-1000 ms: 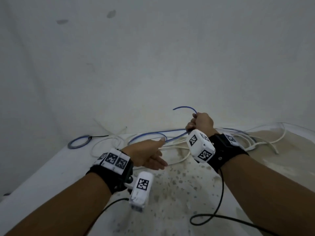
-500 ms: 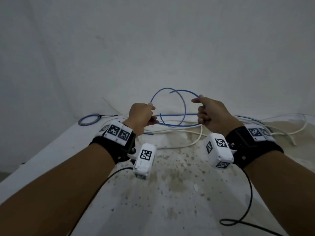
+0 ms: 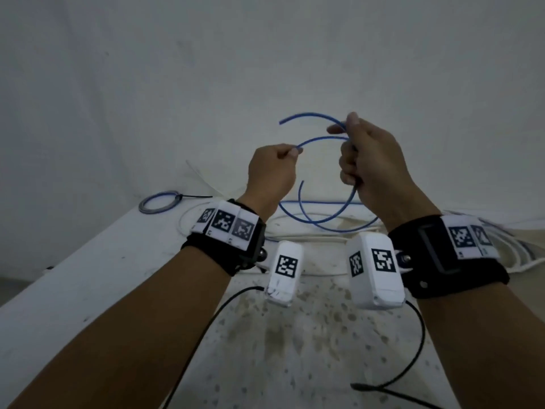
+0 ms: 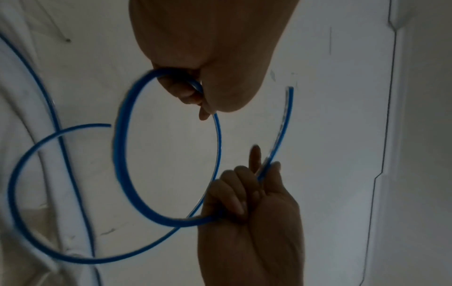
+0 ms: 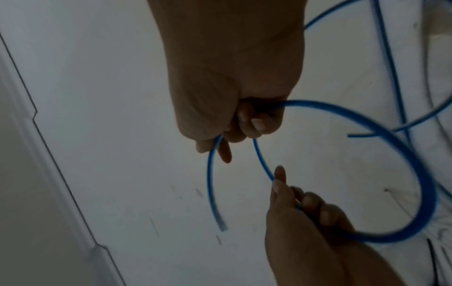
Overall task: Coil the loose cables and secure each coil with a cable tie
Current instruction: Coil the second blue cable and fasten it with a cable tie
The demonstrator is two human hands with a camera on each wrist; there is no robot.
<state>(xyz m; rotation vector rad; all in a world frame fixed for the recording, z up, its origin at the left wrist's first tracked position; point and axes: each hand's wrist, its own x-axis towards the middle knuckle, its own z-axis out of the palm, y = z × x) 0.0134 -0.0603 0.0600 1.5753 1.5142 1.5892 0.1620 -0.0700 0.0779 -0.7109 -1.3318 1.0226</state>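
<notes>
A thin blue cable (image 3: 320,139) arcs in the air between my two hands, above the table's far end. My left hand (image 3: 287,153) pinches it in a closed fist. My right hand (image 3: 348,149) grips gathered turns of it, with a short free end curving up and left. Lower turns of the cable hang down toward the table (image 3: 88,290). The left wrist view has the left hand (image 4: 195,92) curled round a blue cable (image 4: 122,154) loop. In the right wrist view the right hand (image 5: 244,120) clasps the blue cable (image 5: 415,164).
A small grey-blue coil (image 3: 160,202) bound with a black cable tie lies at the table's far left corner. Loose white cables (image 3: 309,240) lie under the hands, with more white cables (image 3: 519,252) bunched at the right. A white wall stands close behind. Black wrist-camera leads hang near me.
Both hands have lifted from the table with the blue cable. The left hand, open a second ago, now grips it, and a loop has formed between the hands.
</notes>
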